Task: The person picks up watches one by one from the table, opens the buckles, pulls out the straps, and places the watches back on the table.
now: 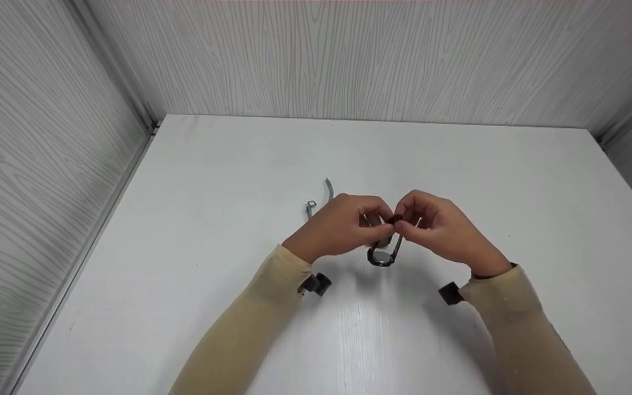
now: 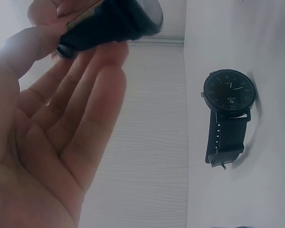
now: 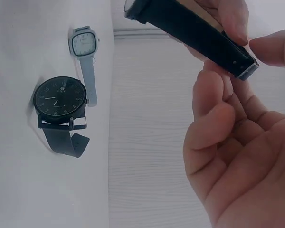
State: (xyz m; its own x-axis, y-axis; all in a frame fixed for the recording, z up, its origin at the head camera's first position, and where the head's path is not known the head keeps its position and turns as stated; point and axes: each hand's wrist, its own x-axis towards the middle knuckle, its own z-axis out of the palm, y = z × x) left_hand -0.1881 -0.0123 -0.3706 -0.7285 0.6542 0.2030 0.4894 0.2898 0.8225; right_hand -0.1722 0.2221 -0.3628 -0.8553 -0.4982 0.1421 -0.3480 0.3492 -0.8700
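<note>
Between both hands hangs a wristwatch with a dark strap, its case lowest and toward the person. My left hand pinches one strap end between thumb and fingers. Close against it, my right hand pinches the strap near its buckle end. In the right wrist view the dark strap slants between the fingertips, its tan inner side partly showing. Fingers cover where the strap ends meet in the head view, so whether they are fastened cannot be seen.
A black round watch lies face up on the white table, mostly behind the left hand in the head view. Near it lies a pale square-faced watch with a grey strap. Wood-grained panels stand around the table.
</note>
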